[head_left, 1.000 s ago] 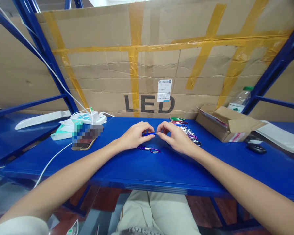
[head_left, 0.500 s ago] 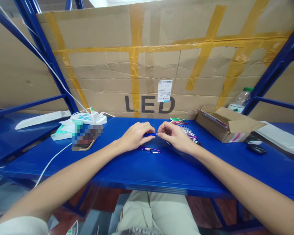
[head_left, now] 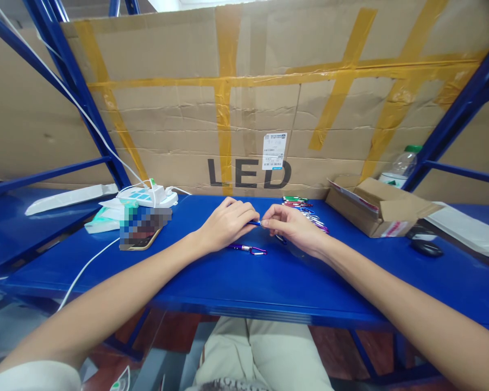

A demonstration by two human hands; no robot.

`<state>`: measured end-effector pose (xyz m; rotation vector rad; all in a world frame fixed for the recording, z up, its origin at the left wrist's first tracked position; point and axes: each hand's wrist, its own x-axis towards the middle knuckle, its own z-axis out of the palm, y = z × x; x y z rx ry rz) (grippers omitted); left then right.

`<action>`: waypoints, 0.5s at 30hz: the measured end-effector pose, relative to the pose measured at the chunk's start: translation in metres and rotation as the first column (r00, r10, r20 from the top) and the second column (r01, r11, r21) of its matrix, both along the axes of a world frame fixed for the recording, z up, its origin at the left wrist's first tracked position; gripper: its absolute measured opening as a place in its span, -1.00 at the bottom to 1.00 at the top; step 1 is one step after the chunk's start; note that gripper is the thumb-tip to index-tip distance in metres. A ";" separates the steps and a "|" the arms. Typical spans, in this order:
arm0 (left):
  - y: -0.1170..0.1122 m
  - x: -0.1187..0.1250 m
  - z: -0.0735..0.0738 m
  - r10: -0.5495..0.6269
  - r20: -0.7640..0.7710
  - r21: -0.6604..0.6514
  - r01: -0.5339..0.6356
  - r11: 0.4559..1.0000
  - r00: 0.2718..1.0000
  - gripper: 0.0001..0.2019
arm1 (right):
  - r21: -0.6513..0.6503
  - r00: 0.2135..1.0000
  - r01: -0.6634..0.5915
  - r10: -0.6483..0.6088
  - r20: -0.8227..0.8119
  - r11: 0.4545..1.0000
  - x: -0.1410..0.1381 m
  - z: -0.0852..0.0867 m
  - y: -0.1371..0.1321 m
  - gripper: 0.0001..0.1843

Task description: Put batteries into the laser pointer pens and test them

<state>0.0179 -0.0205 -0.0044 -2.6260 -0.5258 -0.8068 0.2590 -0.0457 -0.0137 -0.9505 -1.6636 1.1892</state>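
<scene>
My left hand (head_left: 228,224) is closed around a blue pen (head_left: 254,222), and most of the barrel is hidden under its fingers. The thumb and forefinger of my right hand (head_left: 291,228) pinch the other end of this pen. A blue clip loop (head_left: 280,238) shows below my right hand; I cannot tell whether it is held or lies on the table. Just in front of my left hand lies a purple pen (head_left: 248,249) with a carabiner clip. Beyond my right hand a row of coloured pens (head_left: 295,204) is partly covered by it.
On the blue table (head_left: 269,288), a phone (head_left: 146,233), a tissue pack (head_left: 110,217) and a power strip (head_left: 146,195) are at left. To the right are an opened carton (head_left: 375,209), a black mouse (head_left: 426,247) and a bottle (head_left: 403,165). A large cardboard sheet (head_left: 167,125) stands behind.
My left fingers have closed further over the blue pen, so less of its barrel shows. My right hand has shifted only slightly and keeps its pinch.
</scene>
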 end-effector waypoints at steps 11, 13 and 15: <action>-0.002 0.001 0.002 0.022 0.039 0.074 -0.025 0.997 0.999 -0.78 | 0.052 1.000 0.000 -0.001 0.012 0.999 -0.001 -0.001 0.001 -0.57; -0.003 0.001 0.001 0.042 0.056 0.044 -0.045 0.998 0.998 -0.78 | 0.127 0.999 0.021 -0.027 0.046 0.992 -0.001 -0.001 0.001 -0.59; -0.003 0.001 0.000 0.060 0.078 0.015 -0.061 0.998 0.995 -0.78 | 0.200 0.996 0.038 -0.053 0.071 0.979 -0.002 -0.002 0.002 -0.62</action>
